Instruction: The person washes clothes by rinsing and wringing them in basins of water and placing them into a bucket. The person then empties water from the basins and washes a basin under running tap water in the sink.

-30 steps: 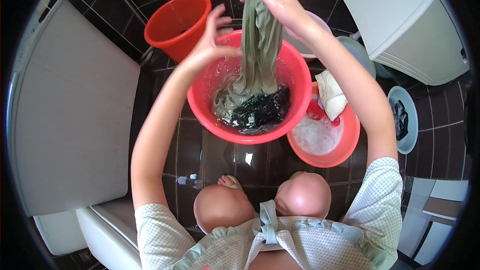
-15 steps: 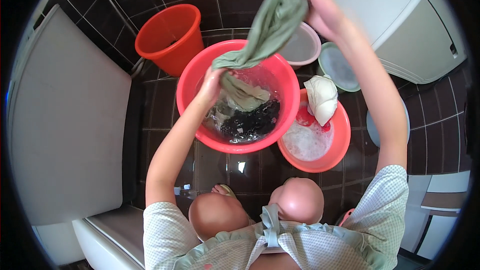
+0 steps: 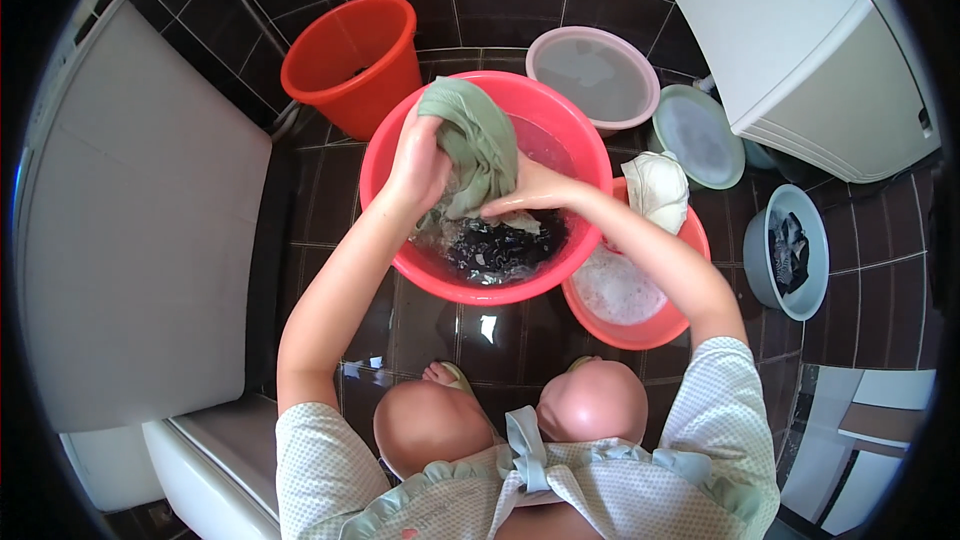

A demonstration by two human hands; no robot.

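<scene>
A wet green cloth (image 3: 478,145) is bunched between both my hands over a large red basin (image 3: 560,115) on the dark tiled floor. My left hand (image 3: 420,165) grips the cloth's left side. From the right, my right hand (image 3: 530,195) presses on the lower part of the cloth. Below the cloth, dark laundry (image 3: 500,250) lies in the basin's soapy water.
An orange bucket (image 3: 350,55) stands behind the basin at left. A smaller orange basin (image 3: 640,325) with suds and a white cloth (image 3: 657,190) sits to the right. Pale basins (image 3: 595,75), (image 3: 698,135) hold water; a grey one (image 3: 790,250) holds dark cloth. White appliance (image 3: 810,50) at back right.
Both hands have come down from high above the basin, lowering the stretched green cloth into it. The cloth is now bunched just over the water.
</scene>
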